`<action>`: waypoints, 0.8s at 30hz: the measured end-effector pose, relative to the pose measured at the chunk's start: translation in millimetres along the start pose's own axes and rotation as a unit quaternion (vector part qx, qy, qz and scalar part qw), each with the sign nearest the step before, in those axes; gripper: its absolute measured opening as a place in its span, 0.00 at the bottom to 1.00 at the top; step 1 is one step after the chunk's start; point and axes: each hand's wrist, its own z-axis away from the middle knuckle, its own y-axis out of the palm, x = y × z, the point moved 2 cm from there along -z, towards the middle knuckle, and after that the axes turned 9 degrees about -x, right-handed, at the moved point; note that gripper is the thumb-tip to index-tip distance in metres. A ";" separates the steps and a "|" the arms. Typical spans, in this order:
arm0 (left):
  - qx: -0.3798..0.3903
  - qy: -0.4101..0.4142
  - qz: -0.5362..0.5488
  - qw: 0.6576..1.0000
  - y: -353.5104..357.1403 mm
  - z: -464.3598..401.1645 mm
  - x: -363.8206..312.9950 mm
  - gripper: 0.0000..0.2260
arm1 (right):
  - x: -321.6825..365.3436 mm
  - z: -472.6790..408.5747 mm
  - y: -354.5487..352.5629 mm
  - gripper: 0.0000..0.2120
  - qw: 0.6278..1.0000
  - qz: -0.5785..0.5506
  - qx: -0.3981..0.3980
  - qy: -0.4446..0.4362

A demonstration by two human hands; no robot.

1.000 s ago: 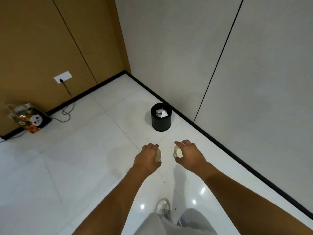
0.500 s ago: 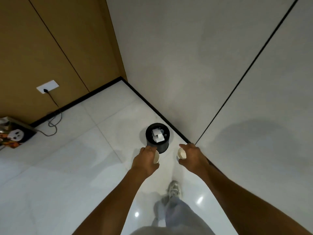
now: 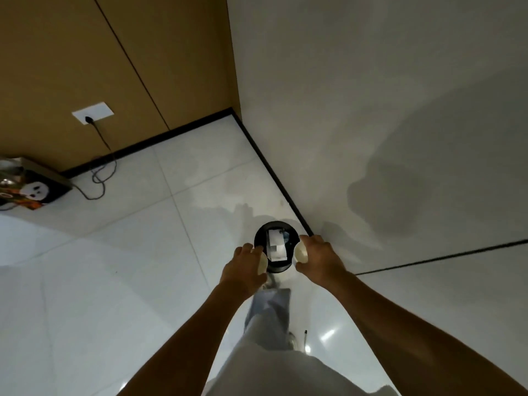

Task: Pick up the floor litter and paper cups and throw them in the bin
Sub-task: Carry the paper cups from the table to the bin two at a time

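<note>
Between my two outstretched arms, near the middle of the view, my left hand (image 3: 245, 267) is curled around a pale paper cup (image 3: 262, 266), and only the rim of this cup shows past my fingers, at the 3 o'clock side of the hand. At 3 o'clock from it, my right hand (image 3: 319, 260) holds a second paper cup (image 3: 301, 252) in the same way, with the fingers closed around its wall and the open mouth turned toward the left hand. Both cups are tilted on their sides. The black round bin (image 3: 276, 244) stands between the two hands and a little toward 12 o'clock from them; each cup overlaps the rim of the bin in the view, but I cannot tell if they touch it. Inside the bin lie white crumpled papers (image 3: 277, 246). At 6 o'clock from the bin I see my leg in light trousers (image 3: 268, 318), and near it, toward 5 o'clock, a small dark thin thing (image 3: 305, 335) lies on the glossy white tile floor (image 3: 120, 281); it is too small to say what it is. The bin stands close to the black skirting board (image 3: 271, 170) of the grey wall (image 3: 371, 110), which carries my shadow at 2 o'clock. Far at 10 o'clock, a colourful box (image 3: 28, 190) sits against the brown panel wall (image 3: 85, 52), and a black cable (image 3: 100, 167) runs from the white socket (image 3: 93, 113) down to the floor beside it.
</note>
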 end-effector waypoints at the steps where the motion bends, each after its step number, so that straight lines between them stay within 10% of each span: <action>1: 0.008 -0.004 0.002 1.000 0.6 -14.4 3.0 0.28 | 1.8 -14.5 0.5 0.33 1.000 0.002 0.005 0.002; 24: 0.036 -0.112 0.034 0.992 217.8 -304.9 100.5 0.31 | -75.0 -333.0 189.8 0.31 0.993 0.071 0.092 -0.031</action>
